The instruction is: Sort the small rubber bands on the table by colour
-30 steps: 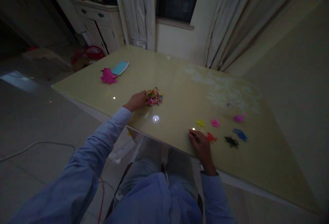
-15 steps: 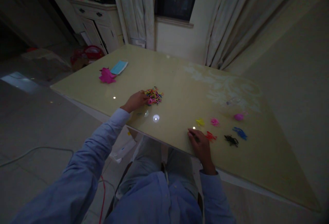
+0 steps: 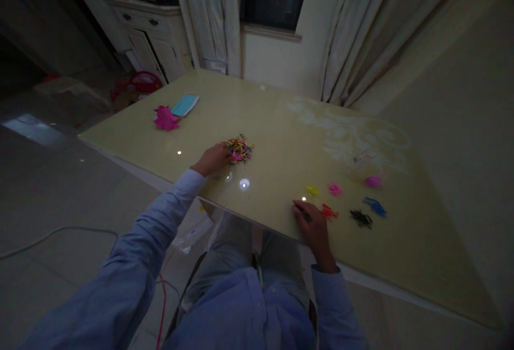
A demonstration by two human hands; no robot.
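Observation:
My left hand (image 3: 216, 158) reaches to the near left side of a mixed pile of coloured rubber bands (image 3: 243, 149). Its fingertips are pinched together on bands at the pile's edge, a pink one showing beside them. My right hand (image 3: 312, 226) rests on the table near its front edge, fingers loosely bent and apart, holding nothing visible. Just right of it lie red rubber bands (image 3: 329, 211). Separate small heaps hold yellow bands (image 3: 311, 190), pink bands (image 3: 335, 189), black bands (image 3: 361, 218) and blue bands (image 3: 375, 206).
The pale glossy table (image 3: 273, 125) bears a blue face mask (image 3: 185, 105) and crumpled magenta paper-like material (image 3: 166, 119) at the far left. A round purple object (image 3: 373, 181) and a small clear item (image 3: 363, 156) lie at the right. Curtains (image 3: 361, 34) hang behind.
Both hands stay almost in place. My left hand's fingers shift very slightly at the edge of the pile, and the view moves a little.

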